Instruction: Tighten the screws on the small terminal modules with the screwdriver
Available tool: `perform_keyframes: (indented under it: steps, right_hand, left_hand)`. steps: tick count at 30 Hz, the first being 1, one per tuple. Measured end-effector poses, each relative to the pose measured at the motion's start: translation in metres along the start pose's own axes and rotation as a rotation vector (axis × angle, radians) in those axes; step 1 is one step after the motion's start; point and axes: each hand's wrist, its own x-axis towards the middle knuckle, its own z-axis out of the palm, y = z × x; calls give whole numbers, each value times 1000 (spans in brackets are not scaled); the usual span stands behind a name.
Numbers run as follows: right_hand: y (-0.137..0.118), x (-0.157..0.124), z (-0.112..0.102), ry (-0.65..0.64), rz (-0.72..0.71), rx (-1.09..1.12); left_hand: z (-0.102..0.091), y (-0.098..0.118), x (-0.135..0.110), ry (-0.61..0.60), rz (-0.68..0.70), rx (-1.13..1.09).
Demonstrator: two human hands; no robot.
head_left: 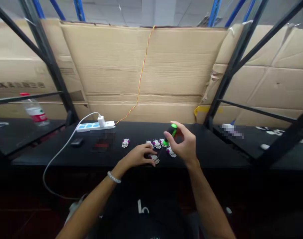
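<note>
My right hand [183, 142] grips a screwdriver [173, 130] by its black and green handle. Its thin shaft slants down and left to a small white-and-purple part [155, 159] near the table's front edge. With closed fingers, my left hand [143, 155] holds that part against the table. Whether the screwdriver's tip touches it I cannot tell. Several similar parts lie close by, among them one behind my left hand [156, 144] and one below the screwdriver handle [171, 152]. Another part [125, 143] lies apart to the left.
On the black table [211, 149] a white power strip [95, 125] carries a plug with a white cable, beside a small dark object [77, 142]. Cardboard [131, 66] walls the back, with a twisted wire hanging down. Metal posts stand either side; a bottle [35, 111] is at left.
</note>
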Motion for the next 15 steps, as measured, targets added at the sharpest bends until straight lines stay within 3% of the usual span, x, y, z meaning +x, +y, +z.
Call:
perform_keyframes:
  steps: [15]
  right_hand:
    - [-2,2,-2,3,-5,-18]
  left_hand:
    - [0,-1,0,-6,1,0]
